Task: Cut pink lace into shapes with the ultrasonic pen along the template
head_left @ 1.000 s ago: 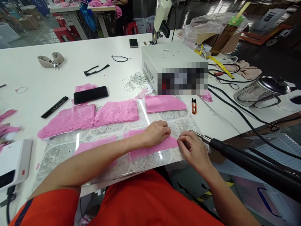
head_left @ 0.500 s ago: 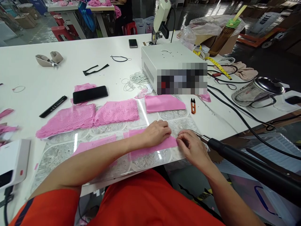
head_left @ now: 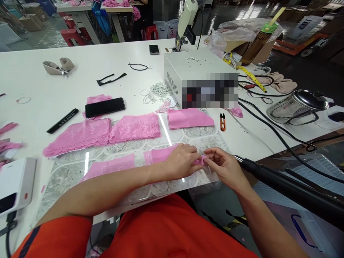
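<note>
A pink fabric piece (head_left: 162, 155) lies on the marble-patterned mat (head_left: 71, 175) at the table's front edge. My left hand (head_left: 184, 161) rests over its right part, fingers bent together and closed on the fabric near its end. Thumb and fingertips of my right hand (head_left: 224, 165) pinch the right tip of the same piece. Just right of that hand is a black-handled tool with a metal shaft (head_left: 271, 181), apart from my fingers. Left of the piece lies another pink fabric piece (head_left: 110, 165), partly hidden by my left forearm.
Behind the hands lie a plain pink fabric stack (head_left: 189, 118) and pink lace stacks (head_left: 135, 127). Orange thread snips (head_left: 223, 122), a black phone (head_left: 105, 108) and a grey box (head_left: 196, 64) stand around them. Cables (head_left: 276, 130) and a lidded glass jug (head_left: 297, 105) are at the right.
My left hand has slid slightly right and down, its fingers now at the fabric's right end. My right hand has shifted a little right, pinching the raised tip.
</note>
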A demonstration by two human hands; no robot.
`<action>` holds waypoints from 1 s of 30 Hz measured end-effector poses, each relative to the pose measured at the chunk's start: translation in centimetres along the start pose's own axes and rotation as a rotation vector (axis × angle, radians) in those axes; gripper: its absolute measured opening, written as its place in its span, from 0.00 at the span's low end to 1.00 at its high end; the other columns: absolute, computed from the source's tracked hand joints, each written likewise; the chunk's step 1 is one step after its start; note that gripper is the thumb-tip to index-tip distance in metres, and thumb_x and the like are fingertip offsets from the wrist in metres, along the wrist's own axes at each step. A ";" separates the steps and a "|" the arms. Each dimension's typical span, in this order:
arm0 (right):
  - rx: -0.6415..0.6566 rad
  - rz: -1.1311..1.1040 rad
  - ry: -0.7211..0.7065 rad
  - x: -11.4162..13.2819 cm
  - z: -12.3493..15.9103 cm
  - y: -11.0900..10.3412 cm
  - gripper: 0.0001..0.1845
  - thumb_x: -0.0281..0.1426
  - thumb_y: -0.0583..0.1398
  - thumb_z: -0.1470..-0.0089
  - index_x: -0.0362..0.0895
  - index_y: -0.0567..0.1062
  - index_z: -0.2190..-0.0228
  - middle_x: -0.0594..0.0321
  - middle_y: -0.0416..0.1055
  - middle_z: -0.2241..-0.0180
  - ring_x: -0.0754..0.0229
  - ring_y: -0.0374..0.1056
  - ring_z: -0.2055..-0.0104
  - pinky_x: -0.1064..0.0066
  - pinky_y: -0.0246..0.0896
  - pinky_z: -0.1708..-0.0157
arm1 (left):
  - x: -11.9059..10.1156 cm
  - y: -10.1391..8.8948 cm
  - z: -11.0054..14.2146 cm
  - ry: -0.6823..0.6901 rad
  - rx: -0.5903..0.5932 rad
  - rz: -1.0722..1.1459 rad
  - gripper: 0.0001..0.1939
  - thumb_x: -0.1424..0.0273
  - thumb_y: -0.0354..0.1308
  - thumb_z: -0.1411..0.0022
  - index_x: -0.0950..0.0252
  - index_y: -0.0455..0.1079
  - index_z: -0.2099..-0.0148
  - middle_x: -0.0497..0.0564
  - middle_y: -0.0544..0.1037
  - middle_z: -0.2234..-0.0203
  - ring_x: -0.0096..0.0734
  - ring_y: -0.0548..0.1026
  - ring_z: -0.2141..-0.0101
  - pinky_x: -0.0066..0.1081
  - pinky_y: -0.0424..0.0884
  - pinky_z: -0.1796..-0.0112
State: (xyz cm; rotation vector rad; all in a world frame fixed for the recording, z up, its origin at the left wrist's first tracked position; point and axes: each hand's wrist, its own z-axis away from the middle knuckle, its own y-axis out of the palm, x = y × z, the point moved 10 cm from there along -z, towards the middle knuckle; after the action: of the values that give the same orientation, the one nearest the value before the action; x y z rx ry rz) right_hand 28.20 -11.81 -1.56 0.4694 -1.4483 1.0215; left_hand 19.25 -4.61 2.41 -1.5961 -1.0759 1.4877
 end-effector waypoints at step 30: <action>0.040 -0.146 0.052 -0.2 0.2 0.4 0.22 0.48 0.70 0.55 0.45 0.80 0.63 0.62 0.77 0.75 0.60 0.71 0.74 0.64 0.72 0.69 | 1.1 -0.1 -0.1 -0.102 0.034 0.276 0.13 0.76 0.55 0.34 0.66 0.79 0.68 0.48 0.76 0.75 0.27 0.72 0.72 0.26 0.66 0.67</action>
State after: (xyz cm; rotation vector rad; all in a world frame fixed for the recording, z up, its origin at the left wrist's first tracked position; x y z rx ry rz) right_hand 27.77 -11.83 -1.89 0.5656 -1.3293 0.9405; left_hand 19.31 -3.56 2.09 -1.7135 -0.9071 1.7747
